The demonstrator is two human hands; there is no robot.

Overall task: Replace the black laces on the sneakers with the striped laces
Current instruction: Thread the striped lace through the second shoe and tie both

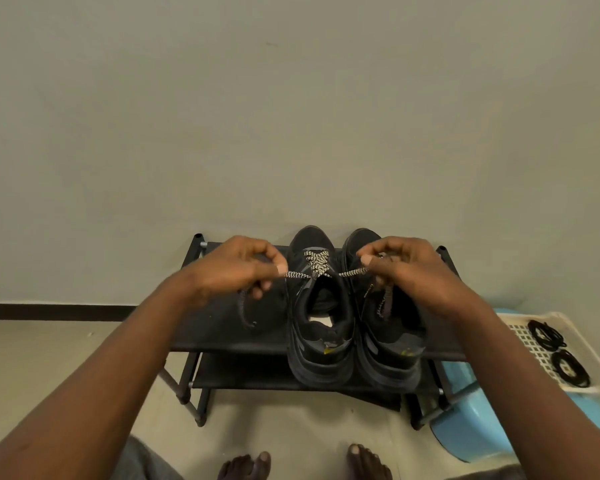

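On the black two-shelf shoe rack [229, 327] stand two black mesh sneakers [392, 344]; the cream-and-black striped lace [317, 266] crosses the front eyelets of the left sneaker [321, 344]; left hand [236, 268] and right hand [407, 268] each pinch one lace end; coiled black laces [548, 336] lie in the white perforated tray [520, 332].

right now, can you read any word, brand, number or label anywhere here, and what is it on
No text here can be read.
Right black sneaker: pale lettering inside the collar, too small and blurred to read.
Left black sneaker: yellow heel mark, blurred, no letters readable; the same on the right one.
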